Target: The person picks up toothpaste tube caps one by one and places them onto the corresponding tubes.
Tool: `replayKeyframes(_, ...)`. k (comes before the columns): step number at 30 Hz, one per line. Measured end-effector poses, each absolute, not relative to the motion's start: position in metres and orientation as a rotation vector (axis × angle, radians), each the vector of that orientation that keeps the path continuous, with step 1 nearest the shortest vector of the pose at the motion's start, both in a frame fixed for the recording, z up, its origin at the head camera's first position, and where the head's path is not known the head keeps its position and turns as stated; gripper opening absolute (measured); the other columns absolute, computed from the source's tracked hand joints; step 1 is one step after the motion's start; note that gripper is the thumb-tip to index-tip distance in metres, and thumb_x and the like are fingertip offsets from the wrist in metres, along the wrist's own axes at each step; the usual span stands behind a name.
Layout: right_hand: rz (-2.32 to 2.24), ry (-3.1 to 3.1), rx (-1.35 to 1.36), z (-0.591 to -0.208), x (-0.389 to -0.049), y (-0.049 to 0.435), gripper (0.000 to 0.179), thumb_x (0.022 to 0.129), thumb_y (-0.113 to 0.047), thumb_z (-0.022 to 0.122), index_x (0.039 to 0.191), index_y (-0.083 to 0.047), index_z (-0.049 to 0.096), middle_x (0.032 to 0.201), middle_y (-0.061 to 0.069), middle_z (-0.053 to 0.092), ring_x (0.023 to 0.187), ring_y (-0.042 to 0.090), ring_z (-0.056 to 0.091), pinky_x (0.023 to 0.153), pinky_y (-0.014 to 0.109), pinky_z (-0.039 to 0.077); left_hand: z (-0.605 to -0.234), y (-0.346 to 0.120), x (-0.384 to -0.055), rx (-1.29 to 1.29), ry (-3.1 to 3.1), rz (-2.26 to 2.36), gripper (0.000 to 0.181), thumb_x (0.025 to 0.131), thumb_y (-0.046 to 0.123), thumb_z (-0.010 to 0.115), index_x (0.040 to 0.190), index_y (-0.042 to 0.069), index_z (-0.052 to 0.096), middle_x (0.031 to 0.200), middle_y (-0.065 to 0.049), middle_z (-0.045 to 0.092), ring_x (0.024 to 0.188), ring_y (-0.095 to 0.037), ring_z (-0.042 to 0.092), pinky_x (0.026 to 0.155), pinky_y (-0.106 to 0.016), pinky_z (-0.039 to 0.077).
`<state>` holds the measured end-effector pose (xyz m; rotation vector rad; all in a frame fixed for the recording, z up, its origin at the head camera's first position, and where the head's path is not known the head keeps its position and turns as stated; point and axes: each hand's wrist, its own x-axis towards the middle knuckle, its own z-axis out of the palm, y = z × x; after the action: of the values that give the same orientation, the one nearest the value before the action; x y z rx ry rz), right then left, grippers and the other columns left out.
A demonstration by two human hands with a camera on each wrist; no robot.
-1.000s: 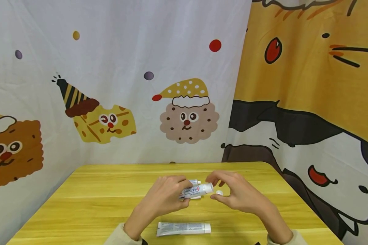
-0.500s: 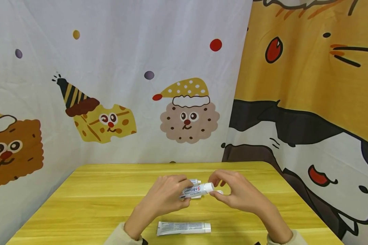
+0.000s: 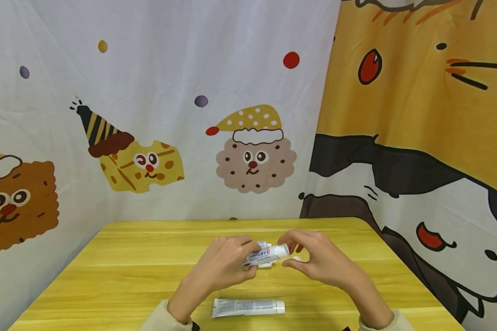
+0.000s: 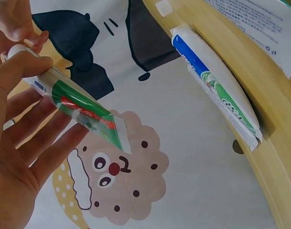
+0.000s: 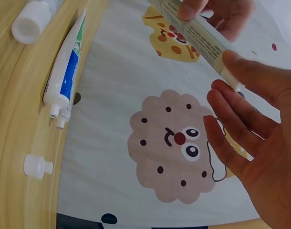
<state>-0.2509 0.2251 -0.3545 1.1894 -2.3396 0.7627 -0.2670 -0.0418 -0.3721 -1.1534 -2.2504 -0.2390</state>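
In the head view we see the left grip (image 3: 228, 259) holding the held tube (image 3: 261, 256) above the worktop (image 3: 149, 257), its tube cap (image 3: 282, 251) pointing toward the right grip (image 3: 325, 259). That right grip is loosely curved around the capped end, thumb and forefinger parted, with a gap under the cap; we cannot tell whether any fingertip touches. If they close off-centre, we would expect them to slip on the smooth plastic. The loose cap (image 3: 297, 259) lies just beyond the right thumb, so a low sweep could nudge it away, and we might confuse it with the other cap if both ended up on the worktop. The near tube (image 3: 248, 308) lies capped in front, and the back tubes (image 3: 263, 244) are partly hidden behind the held one. From the left wrist, we find the left thumb pressing the held tube against fingers that lie long and spread beneath it, the flat tail sticking out free. With so little wrapped around the body, a twist on the cap could turn the whole tube, and clamping harder to stop that could push out paste once the cap loosens. From the right wrist, the right thumb is blurred over the cap end; the back tubes show bare nozzles, so anything pressing on them could make them leak.
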Motion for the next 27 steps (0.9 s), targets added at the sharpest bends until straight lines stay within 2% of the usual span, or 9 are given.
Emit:
replayKeyframes(5, 0.755, -2.284, 1.191, -0.3559, -0.2515, 0.2229, 0.036, 0.082, -0.006, 0.086, 0.11, -0.019, 0.068, 0.101, -0.009, 0.073, 0.078, 0.0, 0.064, 0.067, 0.018, 0.055, -0.3733, -0.0416, -0.2679, -1.16, -2.252, -0.254, 0.028, 0.079, 0.029, 0.085, 0.104, 0.019, 0.076, 0.091, 0.01, 0.072, 0.063, 0.0, 0.055, 0.054, -0.013, 0.043)
replayKeyframes(20, 0.656, -2.224, 1.14, -0.356, -0.251, 0.223, 0.025, 0.085, -0.015, 0.082, 0.106, -0.017, 0.069, 0.088, -0.013, 0.071, 0.072, -0.004, 0.059, 0.064, 0.011, 0.05, -0.3722, -0.0403, -0.2672, -1.175, -2.313, -0.337, 0.026, 0.084, 0.03, 0.084, 0.105, 0.019, 0.074, 0.096, 0.008, 0.072, 0.063, 0.002, 0.051, 0.053, -0.01, 0.037)
replayKeyframes(27, 0.713, -2.273, 1.126, -0.3558, -0.2515, 0.2234, 0.023, 0.088, -0.016, 0.081, 0.108, -0.018, 0.068, 0.091, -0.013, 0.07, 0.072, -0.004, 0.058, 0.064, 0.016, 0.052, -0.3721, -0.0409, -0.2679, -1.156, -2.301, -0.3, 0.029, 0.084, 0.034, 0.085, 0.106, 0.02, 0.072, 0.097, 0.009, 0.072, 0.063, 0.002, 0.053, 0.054, -0.011, 0.039)
